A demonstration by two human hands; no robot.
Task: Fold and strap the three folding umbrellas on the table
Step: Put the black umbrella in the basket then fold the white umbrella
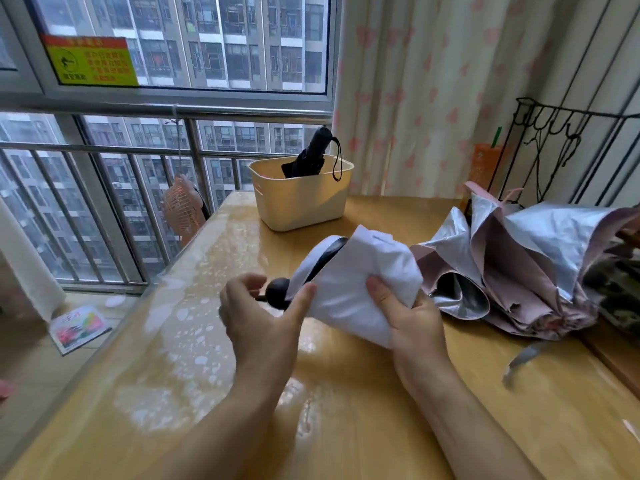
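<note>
Above counter [346,393], white umbrella [360,282] being held: right hand [412,320] gripping bunched canopy, left hand [259,320] curling round black handle [277,293]. Pink umbrella [519,271] lying loose just right; black umbrella [308,157] standing in bin [301,202] behind.

Single view: a wide-angle head camera is looking forward and down over the table [346,410]. It is sitting close above the left hand [263,320] and right hand [412,320], both reaching in from the bottom edge. It is facing the window [173,46], with the curtain [433,81] at right.
</note>
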